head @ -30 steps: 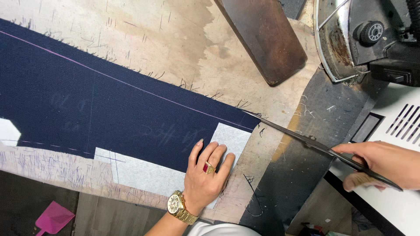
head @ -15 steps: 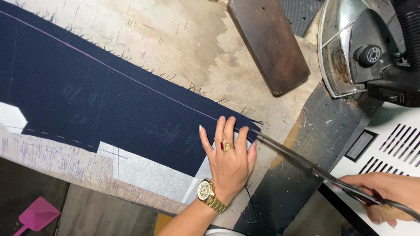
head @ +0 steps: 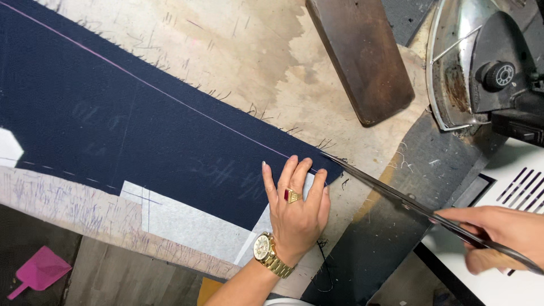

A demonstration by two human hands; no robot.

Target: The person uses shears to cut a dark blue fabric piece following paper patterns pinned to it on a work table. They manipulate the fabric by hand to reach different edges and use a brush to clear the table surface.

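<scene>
At the far left, below the table edge, a pink plastic piece point(head: 38, 271) lies on the dark floor, well away from your work. Above it the navy cloth point(head: 113, 130) lies flat across the worn, chalk-scribbled table point(head: 238, 51), with a thin pale chalk line point(head: 170, 97) running along its frayed upper edge as a guide. White interlining point(head: 187, 224) shows from under the cloth's lower edge, near the table's front.

Your left hand point(head: 296, 212) rests on the cloth's right-hand corner, palm down and fingers spread wide; it grips nothing, and the flat pressure seems meant to keep the corner from shifting under the blades. A gold watch point(head: 266, 252) sits on that wrist and a red-stoned ring point(head: 292, 195) on one finger.

Just right of your fingertips, the tips of the long shears point(head: 385, 187) meet the cloth's end close to the chalk line. Your right hand point(head: 501, 235) is closed around the shears' handles at the frame's right edge, holding them low and nearly level with the table.

Beyond, a dark wooden block point(head: 362, 56) and a heavy steam iron point(head: 481, 62) are parked clear of the cutting path.
</scene>
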